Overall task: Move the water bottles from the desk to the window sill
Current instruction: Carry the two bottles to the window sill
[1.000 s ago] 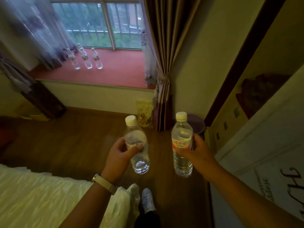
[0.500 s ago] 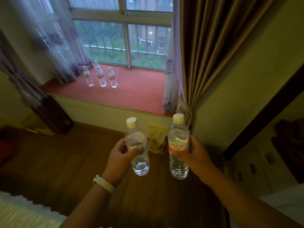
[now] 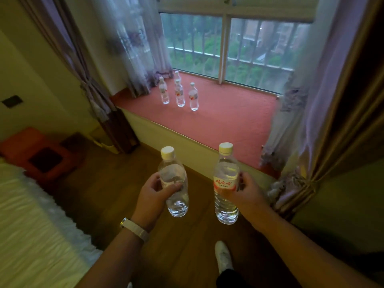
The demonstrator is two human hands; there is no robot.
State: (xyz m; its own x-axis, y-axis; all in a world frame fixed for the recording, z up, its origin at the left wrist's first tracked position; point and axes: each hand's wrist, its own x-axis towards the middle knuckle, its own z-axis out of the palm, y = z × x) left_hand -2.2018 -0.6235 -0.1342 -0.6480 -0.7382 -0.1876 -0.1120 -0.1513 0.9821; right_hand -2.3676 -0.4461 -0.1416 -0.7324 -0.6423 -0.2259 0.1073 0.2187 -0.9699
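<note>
Head view: above brown wooden floor (image 3: 120, 179), the left hand (image 3: 153, 196) grips a clear plastic water bottle (image 3: 177, 204), the right hand (image 3: 248, 194) a red-labelled water bottle (image 3: 225, 170); four bottles (image 3: 180, 96) stand on the red-covered window sill (image 3: 228, 123).

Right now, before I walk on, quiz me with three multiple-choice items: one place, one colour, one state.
1. The set-down bottles stand: A on the bed; B on the window sill, left part; C on the floor.
2. The sill's cover is: A blue; B white; C red.
3. The two carried bottles are: A capped; B uncapped; C lying flat.
Answers: B, they stand by the sheer curtain; C, red cloth shows; A, caps on, one per grip: left grip, right grip.
</note>
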